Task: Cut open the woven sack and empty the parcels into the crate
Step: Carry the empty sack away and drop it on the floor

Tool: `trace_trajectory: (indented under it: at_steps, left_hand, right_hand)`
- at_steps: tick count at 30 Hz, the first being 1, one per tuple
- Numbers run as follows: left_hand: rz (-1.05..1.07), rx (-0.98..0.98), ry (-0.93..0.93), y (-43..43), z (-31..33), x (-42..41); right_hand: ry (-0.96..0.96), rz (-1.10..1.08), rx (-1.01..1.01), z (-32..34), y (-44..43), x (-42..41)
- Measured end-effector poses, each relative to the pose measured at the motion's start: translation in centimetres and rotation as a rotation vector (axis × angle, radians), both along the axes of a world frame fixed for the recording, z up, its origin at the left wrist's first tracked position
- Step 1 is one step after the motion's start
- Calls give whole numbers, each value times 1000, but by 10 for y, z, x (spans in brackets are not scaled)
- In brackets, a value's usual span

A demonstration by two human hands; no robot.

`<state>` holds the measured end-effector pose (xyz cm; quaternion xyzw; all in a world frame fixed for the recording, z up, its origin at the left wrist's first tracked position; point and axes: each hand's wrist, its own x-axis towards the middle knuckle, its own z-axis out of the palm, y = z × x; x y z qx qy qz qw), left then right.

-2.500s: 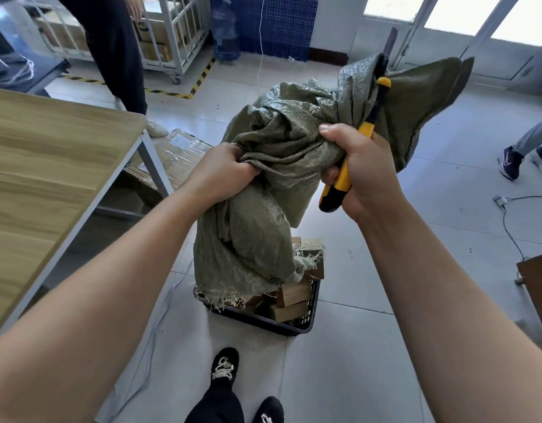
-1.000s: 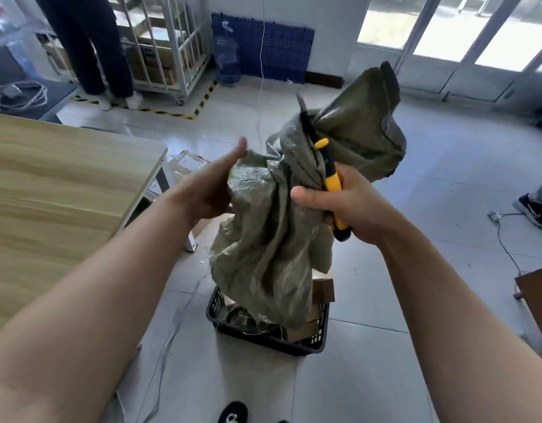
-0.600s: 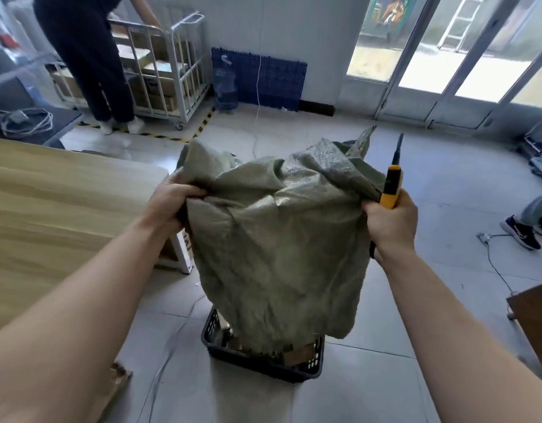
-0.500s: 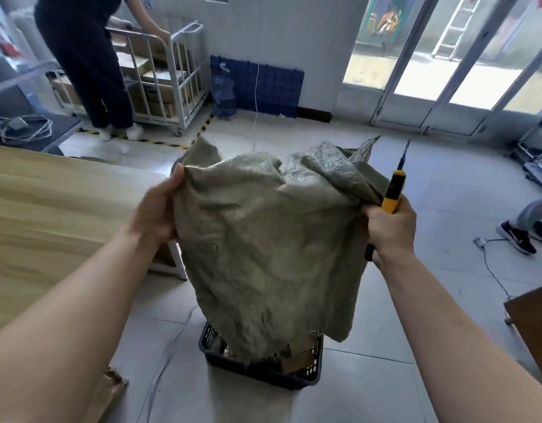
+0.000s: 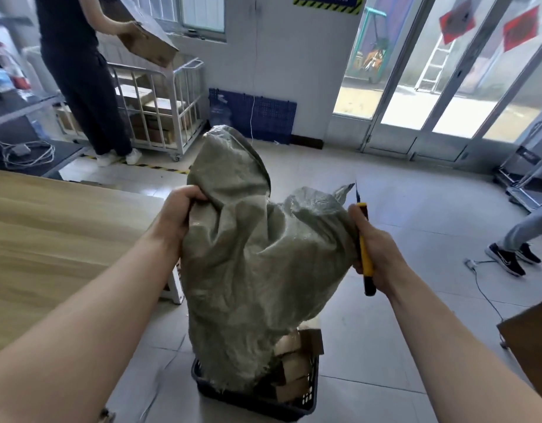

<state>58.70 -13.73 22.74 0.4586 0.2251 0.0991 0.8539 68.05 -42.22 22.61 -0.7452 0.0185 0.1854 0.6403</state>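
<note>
Left hand [image 5: 179, 215] clutched bunched sack [image 5: 257, 254] edge. Right hand [image 5: 375, 251] gripped other corner plus knife [image 5: 368, 271], blade up. Versus half second ago, sack was lifted higher, top ballooned, cut end dangling into crate [image 5: 254, 404]. Parcels [image 5: 294, 367] sat in crate. Sack looked limp, likely emptied.

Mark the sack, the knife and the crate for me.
sack [image 5: 254, 270]: head view, middle of the hanging cloth.
knife [image 5: 366, 261]: head view, yellow handle.
crate [image 5: 254, 404]: head view, front wall.
</note>
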Motion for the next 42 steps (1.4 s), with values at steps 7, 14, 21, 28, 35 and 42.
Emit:
trace_trajectory:
  at_steps: [7, 14, 21, 28, 35, 42]
  left_hand:
    - [97, -106, -211, -7, 22, 7]
    - [27, 332, -132, 1, 42, 11]
    - [147, 524, -74, 22, 55, 24]
    - [108, 1040, 172, 25, 65, 34]
    - [-895, 1097, 228, 36, 79, 37]
    - [-822, 1927, 486, 4, 78, 54]
  right_hand:
    - [-93, 130, -288, -7, -10, -3]
    - [-226, 10, -458, -17, -24, -5]
    - [-187, -66, -380, -11, -35, -4]
    - [-36, -350, -24, 8, -53, -13]
    - [-69, -444, 87, 14, -73, -33]
    - [-101, -523, 85, 19, -99, -59]
